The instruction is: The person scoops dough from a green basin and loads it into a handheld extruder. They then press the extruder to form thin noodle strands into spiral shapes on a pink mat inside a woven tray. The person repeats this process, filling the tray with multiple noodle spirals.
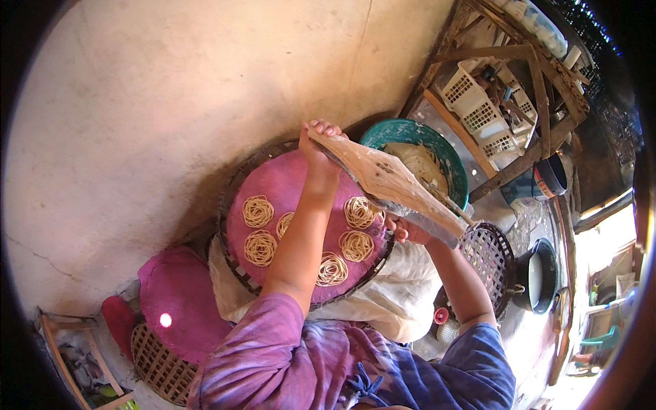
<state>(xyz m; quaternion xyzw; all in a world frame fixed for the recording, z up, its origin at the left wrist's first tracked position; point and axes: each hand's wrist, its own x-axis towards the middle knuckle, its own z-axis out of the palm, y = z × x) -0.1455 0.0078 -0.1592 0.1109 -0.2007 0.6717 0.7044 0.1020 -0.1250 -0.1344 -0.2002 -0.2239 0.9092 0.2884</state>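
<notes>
My left hand (319, 140) grips the upper end of a long, pale wooden press-like board (389, 174), which slants down to the right over a round tray (225, 225). My right hand (408, 230) is under the board's lower part, fingers curled, what they grip partly hidden by it. The tray is lined with pink cloth (277, 178) bearing several flat coils of pale noodle-like strands (331, 270), one beside my right hand. Just behind the board sits a teal basin (379, 130) holding pale, pasty dough (417, 157).
A plain wall (137, 102) stands left and ahead. Wooden shelving (488, 53) with white crates (465, 96) is upper right. A woven basket (499, 253), a dark bucket (536, 277) and a small red object (441, 315) sit right. Pink cloth (174, 287) over another basket (160, 365) lies lower left.
</notes>
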